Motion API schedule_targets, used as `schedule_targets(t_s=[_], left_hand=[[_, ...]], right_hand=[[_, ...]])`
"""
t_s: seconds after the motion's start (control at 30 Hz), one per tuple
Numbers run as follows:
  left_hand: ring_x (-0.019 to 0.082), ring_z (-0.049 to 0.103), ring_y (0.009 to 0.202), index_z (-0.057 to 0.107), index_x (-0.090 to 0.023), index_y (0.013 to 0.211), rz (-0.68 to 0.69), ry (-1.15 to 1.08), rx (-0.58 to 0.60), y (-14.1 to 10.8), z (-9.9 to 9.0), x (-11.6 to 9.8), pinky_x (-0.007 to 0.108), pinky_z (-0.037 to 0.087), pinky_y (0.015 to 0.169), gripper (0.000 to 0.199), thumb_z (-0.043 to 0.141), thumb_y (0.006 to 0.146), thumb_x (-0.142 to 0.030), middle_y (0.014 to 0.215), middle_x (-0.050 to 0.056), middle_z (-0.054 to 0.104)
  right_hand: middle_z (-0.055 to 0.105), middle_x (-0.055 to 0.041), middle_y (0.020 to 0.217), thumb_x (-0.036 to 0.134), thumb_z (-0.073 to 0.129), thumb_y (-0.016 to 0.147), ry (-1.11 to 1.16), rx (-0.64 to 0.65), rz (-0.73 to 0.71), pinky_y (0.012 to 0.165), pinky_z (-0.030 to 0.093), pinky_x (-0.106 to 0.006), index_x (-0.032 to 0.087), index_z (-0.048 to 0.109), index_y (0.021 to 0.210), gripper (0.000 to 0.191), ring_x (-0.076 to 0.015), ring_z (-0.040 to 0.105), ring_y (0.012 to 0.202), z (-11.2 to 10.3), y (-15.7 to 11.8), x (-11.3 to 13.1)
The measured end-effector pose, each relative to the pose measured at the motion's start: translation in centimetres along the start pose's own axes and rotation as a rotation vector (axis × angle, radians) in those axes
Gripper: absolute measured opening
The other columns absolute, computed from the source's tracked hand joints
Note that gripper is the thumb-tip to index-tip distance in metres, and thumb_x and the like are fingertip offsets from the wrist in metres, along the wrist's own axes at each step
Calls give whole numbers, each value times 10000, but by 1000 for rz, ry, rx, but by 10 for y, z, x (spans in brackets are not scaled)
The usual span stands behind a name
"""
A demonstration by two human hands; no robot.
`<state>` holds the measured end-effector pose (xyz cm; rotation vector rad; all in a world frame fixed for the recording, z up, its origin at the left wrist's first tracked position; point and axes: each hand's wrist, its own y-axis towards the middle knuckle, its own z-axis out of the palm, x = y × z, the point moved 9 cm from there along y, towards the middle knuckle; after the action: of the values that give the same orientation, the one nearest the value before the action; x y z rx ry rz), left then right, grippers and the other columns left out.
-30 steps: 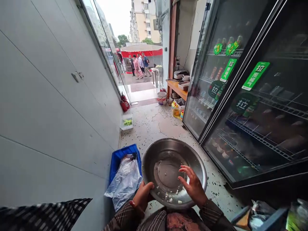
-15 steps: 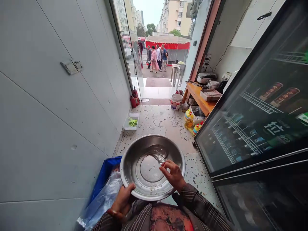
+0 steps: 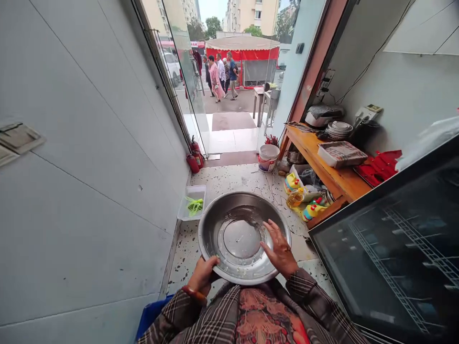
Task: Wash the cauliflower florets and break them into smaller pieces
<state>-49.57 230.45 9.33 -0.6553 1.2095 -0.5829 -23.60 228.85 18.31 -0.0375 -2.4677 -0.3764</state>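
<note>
Head view: step in hand looks like steadying the metal basin (image 3: 244,200), in front of the torso (image 3: 265,315), left hand (image 3: 202,276) clasping its near-left edge, right hand (image 3: 280,251) over it, fingers spread, visibly empty; next move calls for a firm left grip and level basin.

Tray (image 3: 196,192) left beyond the basin (image 3: 244,200), table (image 3: 310,144) (bottles (image 3: 296,197) beneath) to the right

Left hand (image 3: 201,276) clasped, right fingers (image 3: 275,232) parted
</note>
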Motion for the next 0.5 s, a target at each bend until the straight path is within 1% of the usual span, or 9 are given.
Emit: schedule_targets(t_s=[0.1, 0.17, 0.2, 0.27, 0.33, 0.37, 0.43, 0.5], left_hand=[[107, 517, 452, 524, -173, 773, -12, -1, 0, 48, 29, -53, 228, 471, 461, 235, 596, 569, -80, 535, -38, 553], [116, 537, 465, 536, -166, 788, -1, -13, -14, 86, 48, -87, 234, 480, 469, 244, 597, 571, -72, 547, -25, 575], [119, 539, 465, 539, -161, 781, 8, -19, -28, 105, 57, -104, 237, 480, 468, 237, 601, 570, -72, 544, -20, 576], [117, 533, 459, 535, -154, 748, 31, -33, -67, 141, 73, -137, 237, 476, 465, 223, 615, 557, -71, 533, -19, 568], [115, 525, 453, 533, -152, 740, 65, -56, -116, 172, 86, -172, 236, 468, 462, 232, 629, 543, -77, 525, -30, 550], [114, 526, 455, 536, -152, 754, 87, -71, -145, 184, 91, -190, 233, 466, 465, 246, 633, 539, -81, 529, -36, 545], [113, 531, 464, 546, -157, 803, 128, -90, -198, 206, 99, -226, 230, 467, 472, 284, 634, 542, -86, 547, -44, 549], [113, 540, 476, 550, -163, 848, 153, -96, -240, 229, 105, -262, 232, 472, 480, 319, 631, 549, -86, 579, -40, 572]], right_hand=[[419, -138, 1499, 396, 523, 910, -1, -173, 108, 1145, 339, -530, 224, 413, 1453, 580, -288, 382, 1403, -17, 67, -60], [435, -162, 1482, 461, 548, 883, 59, -247, 200, 1138, 332, -551, 192, 408, 1455, 648, -311, 398, 1386, -16, 117, -106], [440, -175, 1477, 492, 568, 861, 121, -265, 260, 1120, 349, -560, 178, 404, 1457, 694, -324, 428, 1360, -11, 143, -130], [463, -202, 1456, 551, 614, 806, 316, -256, 413, 1056, 416, -551, 157, 409, 1453, 784, -342, 512, 1281, 9, 199, -172], [495, -203, 1436, 584, 660, 755, 549, -186, 560, 1000, 472, -479, 166, 450, 1429, 820, -329, 560, 1234, 39, 258, -200], [505, -194, 1433, 585, 687, 731, 649, -144, 616, 983, 486, -431, 177, 480, 1409, 818, -316, 562, 1237, 55, 288, -208], [515, -170, 1433, 568, 738, 685, 784, -88, 702, 940, 502, -348, 196, 531, 1365, 803, -294, 548, 1258, 80, 346, -216], [560, -153, 1388, 559, 762, 655, 893, -47, 745, 841, 529, -304, 199, 564, 1323, 784, -282, 583, 1204, 102, 400, -218]])
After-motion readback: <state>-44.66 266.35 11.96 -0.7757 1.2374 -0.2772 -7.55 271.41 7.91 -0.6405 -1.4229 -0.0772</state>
